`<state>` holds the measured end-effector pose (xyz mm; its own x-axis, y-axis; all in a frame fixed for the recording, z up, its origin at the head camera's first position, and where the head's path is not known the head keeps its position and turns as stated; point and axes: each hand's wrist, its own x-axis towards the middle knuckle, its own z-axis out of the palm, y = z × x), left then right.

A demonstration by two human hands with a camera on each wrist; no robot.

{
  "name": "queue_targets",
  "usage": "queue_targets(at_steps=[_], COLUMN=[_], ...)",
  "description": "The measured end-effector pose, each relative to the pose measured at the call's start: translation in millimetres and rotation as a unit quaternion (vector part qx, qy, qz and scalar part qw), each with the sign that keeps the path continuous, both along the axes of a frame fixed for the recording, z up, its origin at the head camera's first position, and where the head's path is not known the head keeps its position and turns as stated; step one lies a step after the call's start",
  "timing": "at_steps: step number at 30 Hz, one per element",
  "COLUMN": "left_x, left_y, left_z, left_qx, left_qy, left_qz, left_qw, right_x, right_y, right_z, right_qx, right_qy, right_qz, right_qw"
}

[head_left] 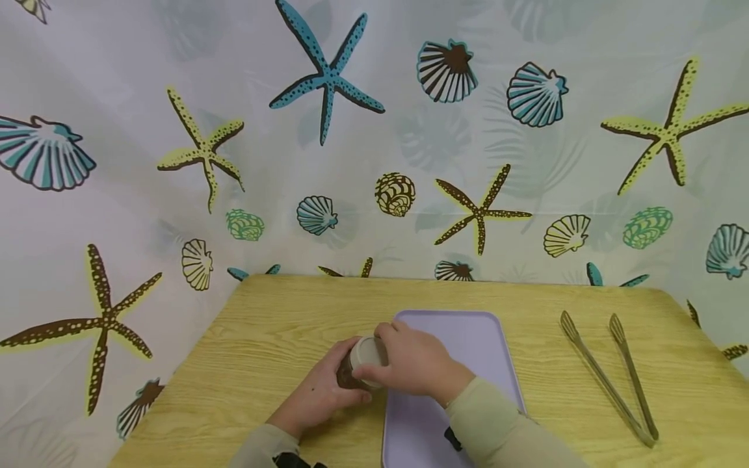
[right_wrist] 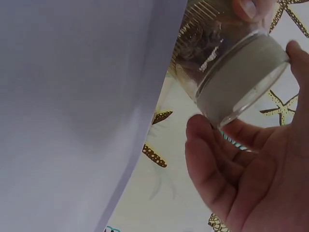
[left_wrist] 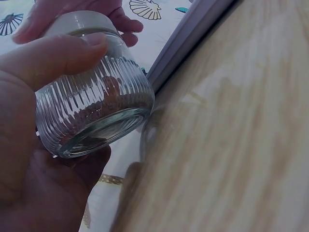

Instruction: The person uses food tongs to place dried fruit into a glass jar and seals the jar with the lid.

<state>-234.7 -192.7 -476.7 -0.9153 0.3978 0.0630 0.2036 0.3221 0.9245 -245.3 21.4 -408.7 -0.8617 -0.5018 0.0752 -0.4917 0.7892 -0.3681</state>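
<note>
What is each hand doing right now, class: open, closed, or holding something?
Left hand: grips the ribbed glass jar round its body.
Right hand: fingers curled round the jar's pale lid.

bare wood left of the lavender tray [head_left: 468, 325], tongs [head_left: 608, 377] on the right, curtain [head_left: 374, 130] close behind

The person is wearing long sleeves in a pale, beige-olive cloth; the right sleeve [head_left: 503, 429] is reaching down to the wrist and ending in a plain cuff; the left sleeve [head_left: 260, 450] is showing the same cloth; a small black item is sitting on each forearm, one on the right [head_left: 452, 439] and one on the left [head_left: 292, 461]; the left hand [head_left: 318, 390] and right hand [head_left: 412, 364] are going bare, wearing no gloves.
</note>
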Motion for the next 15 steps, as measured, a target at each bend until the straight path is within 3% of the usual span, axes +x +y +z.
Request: queue_targets(at_steps=[4, 6, 10, 15], left_x=[-0.3, -0.4, -0.1, 0.7], left_y=[0.6, 0.9, 1.5, 0.7], left_z=[0.0, 0.1, 1.0, 0.6], left_qx=[0.018, 0.004, -0.034, -0.039], left_qy=[-0.004, 0.001, 0.009, 0.010], left_qz=[-0.014, -0.005, 0.020, 0.023], left_qw=[0.9997, 1.0000, 0.9992, 0.9989], right_x=[1.4, 1.2, -1.2, -4.9], right_y=[-3.8, -1.9, 10.3, 23.4], right_z=[-2.1, -3.4, -6.1, -6.0], right_qx=[0.028, 0.037, 0.030, 0.003], right_qy=[0.020, 0.021, 0.018, 0.037], right_qz=[-0.030, -0.017, 0.077, 0.187], right_qw=[0.999, 0.999, 0.996, 0.982])
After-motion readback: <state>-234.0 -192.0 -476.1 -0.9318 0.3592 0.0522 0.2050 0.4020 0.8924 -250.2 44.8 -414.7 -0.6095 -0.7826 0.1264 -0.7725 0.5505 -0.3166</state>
